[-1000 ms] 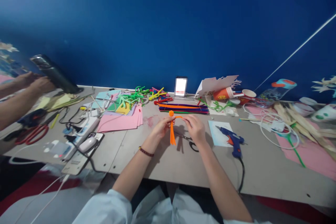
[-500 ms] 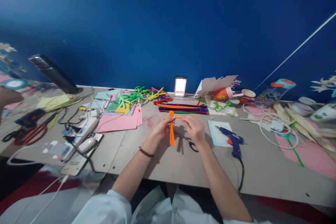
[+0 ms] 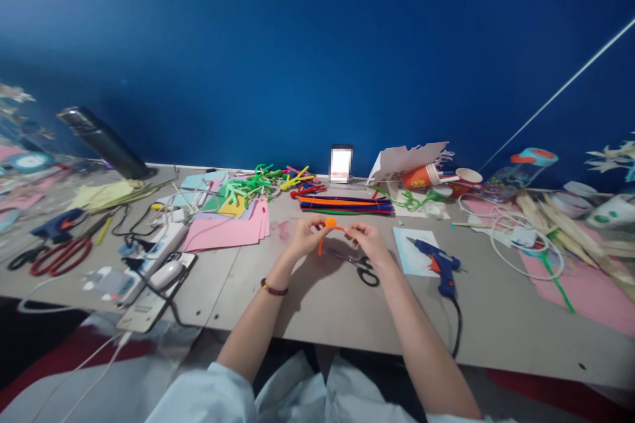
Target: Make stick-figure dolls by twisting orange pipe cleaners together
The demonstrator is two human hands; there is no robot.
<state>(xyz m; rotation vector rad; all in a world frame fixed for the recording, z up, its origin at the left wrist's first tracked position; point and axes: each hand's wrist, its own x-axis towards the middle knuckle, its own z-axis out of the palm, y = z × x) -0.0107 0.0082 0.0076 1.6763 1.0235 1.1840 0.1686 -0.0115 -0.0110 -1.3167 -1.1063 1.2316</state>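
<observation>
An orange pipe-cleaner piece (image 3: 331,222) with a round, coiled head is held between my two hands over the table. My left hand (image 3: 306,238) pinches it just beside the coil, and one orange strand dangles under the fingers. With thumb and forefinger, my right hand (image 3: 368,240) grips the end of an orange strand that runs out to the right. Black-handled scissors (image 3: 367,272) lie beneath my right hand. Behind both hands is a bundle of pipe cleaners (image 3: 346,205), purple, orange and green.
A blue glue gun (image 3: 441,264) rests on a light blue sheet to the right, its cord over the front edge. Pink paper (image 3: 223,230), a power strip (image 3: 155,261) and red-handled scissors (image 3: 62,258) are at left. Green pipe cleaners (image 3: 255,182) and a propped phone (image 3: 341,164) stand at the back.
The orange piece has turned in my hands, so its hanging strands show less. My right hand has shifted slightly left, uncovering more of the scissors. Another person's hand at far left has gone.
</observation>
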